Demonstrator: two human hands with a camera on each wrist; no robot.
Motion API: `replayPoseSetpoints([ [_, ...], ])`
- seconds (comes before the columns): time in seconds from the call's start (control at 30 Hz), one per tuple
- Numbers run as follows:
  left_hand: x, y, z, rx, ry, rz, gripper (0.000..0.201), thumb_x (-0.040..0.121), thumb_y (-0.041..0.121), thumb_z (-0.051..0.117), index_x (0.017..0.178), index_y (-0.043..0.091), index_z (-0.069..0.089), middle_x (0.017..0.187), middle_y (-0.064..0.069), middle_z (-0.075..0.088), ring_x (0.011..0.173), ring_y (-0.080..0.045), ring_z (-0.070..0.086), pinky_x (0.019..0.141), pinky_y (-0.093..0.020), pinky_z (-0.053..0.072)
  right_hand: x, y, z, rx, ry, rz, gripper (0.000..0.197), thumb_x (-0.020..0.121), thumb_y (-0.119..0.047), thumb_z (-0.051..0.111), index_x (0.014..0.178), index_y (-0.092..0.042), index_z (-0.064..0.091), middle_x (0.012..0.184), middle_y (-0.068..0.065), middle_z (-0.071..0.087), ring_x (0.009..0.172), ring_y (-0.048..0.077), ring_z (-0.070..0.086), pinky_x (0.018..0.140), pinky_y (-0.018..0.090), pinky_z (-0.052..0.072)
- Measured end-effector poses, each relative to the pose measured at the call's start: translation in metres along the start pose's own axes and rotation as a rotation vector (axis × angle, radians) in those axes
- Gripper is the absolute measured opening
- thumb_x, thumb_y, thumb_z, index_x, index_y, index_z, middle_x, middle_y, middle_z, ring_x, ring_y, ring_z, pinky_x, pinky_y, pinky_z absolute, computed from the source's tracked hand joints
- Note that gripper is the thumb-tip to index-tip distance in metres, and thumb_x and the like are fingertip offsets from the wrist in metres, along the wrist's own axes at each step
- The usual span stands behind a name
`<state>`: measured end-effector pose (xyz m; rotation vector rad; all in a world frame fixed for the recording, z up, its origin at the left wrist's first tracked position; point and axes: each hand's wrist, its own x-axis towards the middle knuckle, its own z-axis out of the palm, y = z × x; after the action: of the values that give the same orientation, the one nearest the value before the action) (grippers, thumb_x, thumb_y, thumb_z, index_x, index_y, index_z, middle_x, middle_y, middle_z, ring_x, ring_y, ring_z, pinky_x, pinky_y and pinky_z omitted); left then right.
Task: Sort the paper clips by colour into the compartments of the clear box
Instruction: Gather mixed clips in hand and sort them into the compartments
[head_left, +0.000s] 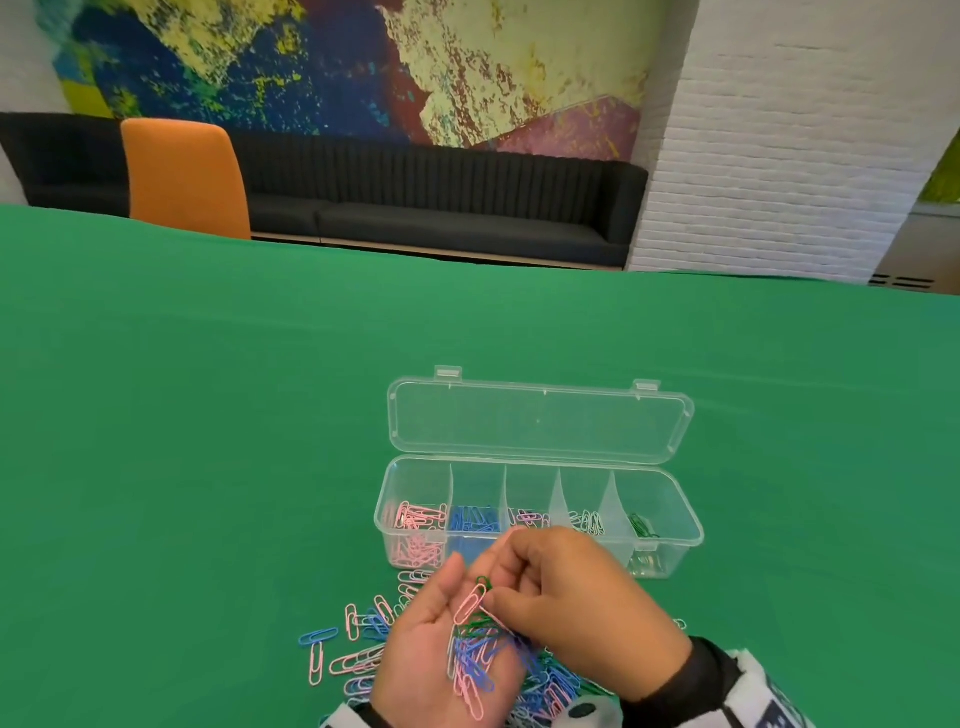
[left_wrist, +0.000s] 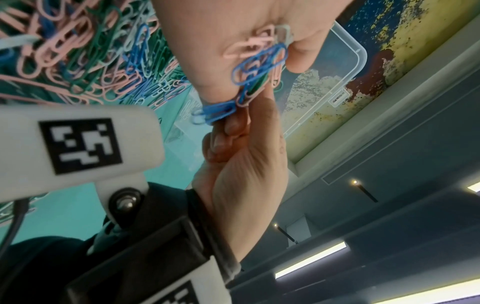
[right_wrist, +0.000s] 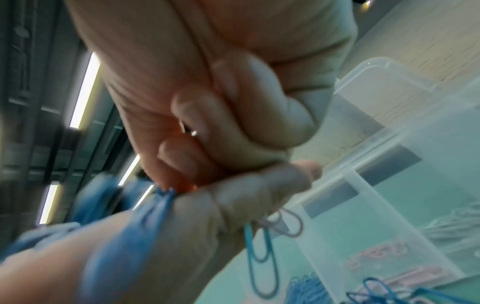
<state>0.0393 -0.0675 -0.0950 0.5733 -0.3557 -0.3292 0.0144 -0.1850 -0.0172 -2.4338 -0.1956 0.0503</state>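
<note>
While cupped, one box (head_left: 670, 540), five compartments.

Wide bare stretch of green cloth-covered table (head_left: 208, 415) to the left, right and far side of the clear plastic compartment box (head_left: 675, 540), open to approach from any of those sides. Hinged clear lid (head_left: 540, 421) lying flat behind the box, leaving all five compartments open from above. Between box and near table edge, crowded: scattered heap of pink, blue and green paper clips (head_left: 358, 644), with left hand (head_left: 436, 644) and right hand (head_left: 571, 592) close together above it, hiding part of the box's front wall.
</note>
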Motion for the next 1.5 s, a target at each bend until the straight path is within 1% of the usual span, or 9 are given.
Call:
replayPoseSetpoints([
  [0.17,0.0,-0.002,-0.005,-0.04,-0.049,-0.02,0.056,0.098,0.031,0.004,0.139,-0.003,-0.014,0.147,-0.024,-0.02,0.144,-0.032,-0.009,0.116,-0.043,-0.004,0.002,0.005,-0.011,0.176,-0.021,0.062,0.024,0.083,-0.015,0.061,0.062,-0.021,0.052,0.052,-0.008,0.058,0.048,0.003,0.05,0.06,0.028,0.046],
  [0.3,0.007,-0.006,-0.016,-0.074,-0.184,-0.019,0.051,0.098,0.032,-0.003,0.139,0.003,-0.011,0.152,-0.017,-0.01,0.145,-0.027,-0.003,0.115,-0.045,-0.01,-0.001,0.007,-0.034,0.259,0.015,0.086,0.023,0.088,-0.013,0.06,0.067,-0.019,0.052,0.039,-0.011,0.048,0.036,0.0,0.041,0.044,0.011,0.033],
  [0.43,0.01,-0.011,-0.017,-0.15,-0.306,-0.109,0.056,0.098,0.032,0.0,0.144,0.001,-0.003,0.157,-0.014,0.007,0.146,-0.025,0.001,0.116,-0.043,-0.007,-0.005,0.006,-0.047,0.277,0.059,0.044,0.021,0.089,-0.014,0.06,0.07,-0.019,0.052,0.045,-0.009,0.048,0.039,0.0,0.041,0.044,0.011,0.032],
  [0.67,0.005,-0.007,-0.001,-0.215,-0.379,-0.104,0.064,0.095,0.031,-0.006,0.148,0.0,0.011,0.156,-0.012,0.015,0.146,-0.02,0.007,0.116,-0.037,-0.005,-0.012,-0.014,-0.027,-0.252,0.003,-0.121,0.019,0.091,-0.035,0.051,0.075,-0.03,0.042,0.067,-0.01,0.055,0.066,0.006,0.048,0.065,0.025,0.038],
  [0.87,0.006,-0.009,-0.012,-0.145,-0.27,-0.055,0.054,0.097,0.031,-0.005,0.141,0.0,-0.008,0.155,-0.018,0.013,0.145,-0.023,0.01,0.114,-0.04,-0.003,-0.015,-0.015,-0.034,-0.534,0.023,-0.106,0.013,0.096,-0.04,0.039,0.09,-0.028,0.036,0.1,-0.001,0.06,0.095,0.022,0.054,0.067,0.028,0.026],
  [1.1,0.007,-0.002,-0.009,-0.092,-0.012,-0.168,0.061,0.098,0.029,0.035,0.141,-0.005,0.008,0.149,-0.024,0.002,0.142,-0.034,0.02,0.117,-0.05,0.008,-0.011,0.002,-0.048,-0.333,-0.105,-0.075,0.024,0.093,-0.034,0.05,0.071,-0.027,0.043,0.06,-0.009,0.046,0.056,0.004,0.041,0.056,0.019,0.031],
  [1.23,0.004,-0.003,-0.015,-0.024,-0.148,-0.04,0.051,0.098,0.032,-0.001,0.14,0.005,-0.011,0.149,-0.017,-0.012,0.145,-0.029,-0.008,0.115,-0.042,-0.007,-0.007,0.028,-0.069,-0.053,0.012,0.073,0.023,0.092,-0.028,0.056,0.069,-0.022,0.051,0.05,-0.007,0.052,0.043,0.001,0.04,0.049,0.016,0.034],
  [1.37,0.006,-0.007,-0.015,-0.045,-0.256,-0.046,0.05,0.098,0.031,0.0,0.14,0.005,-0.01,0.149,-0.016,-0.013,0.145,-0.028,-0.007,0.116,-0.042,-0.01,-0.007,0.059,-0.09,0.033,0.292,0.242,0.023,0.093,-0.029,0.054,0.074,-0.017,0.056,0.052,-0.007,0.053,0.044,0.003,0.04,0.051,0.018,0.037],
  [1.5,0.007,-0.008,-0.017,-0.041,-0.303,-0.08,0.05,0.097,0.032,-0.001,0.14,0.006,-0.009,0.149,-0.014,-0.012,0.146,-0.026,-0.005,0.116,-0.04,-0.01,-0.011,0.067,-0.098,-0.054,0.311,0.301,0.017,0.093,-0.036,0.051,0.088,-0.024,0.061,0.061,-0.006,0.058,0.051,0.004,0.046,0.055,0.019,0.039],
])
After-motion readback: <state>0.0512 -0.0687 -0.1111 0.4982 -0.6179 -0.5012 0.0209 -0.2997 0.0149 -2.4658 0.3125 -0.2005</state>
